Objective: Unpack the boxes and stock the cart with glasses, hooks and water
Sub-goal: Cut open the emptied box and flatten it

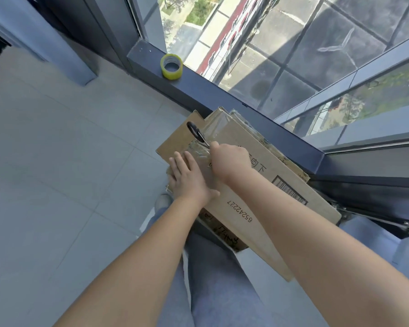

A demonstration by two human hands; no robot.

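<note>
A cardboard box [250, 185] is seen on the floor [57, 149] just beside the window frame [222, 100], at about 1 o'clock from the person's knees, and its top seam is covered with clear, crinkled tape [206, 147]. The box is not yet opened, so the glasses, hooks and water cannot be seen, and no cart is in view. The left hand [187, 178] is laid flat on the lid at about 9 o'clock from the seam, with the fingers straight and holding nothing; the box is only pressed down by it. The right hand [229, 161] is curled into a fist around a pair of scissors [197, 134], which is gripped near the blades, so that the black handles point away to 11 o'clock (whether the blades are open cannot be told). The step in hand is judged to be the cutting of the tape. To do it well, the point should be kept shallow and drawn along the seam only, so that what is packed inside is not scratched, and the flat hand should be kept to the side of the cutting line, never ahead of it. A yellow roll of tape [171, 66] is left on the sill at 11 o'clock, well apart from the box.
</note>
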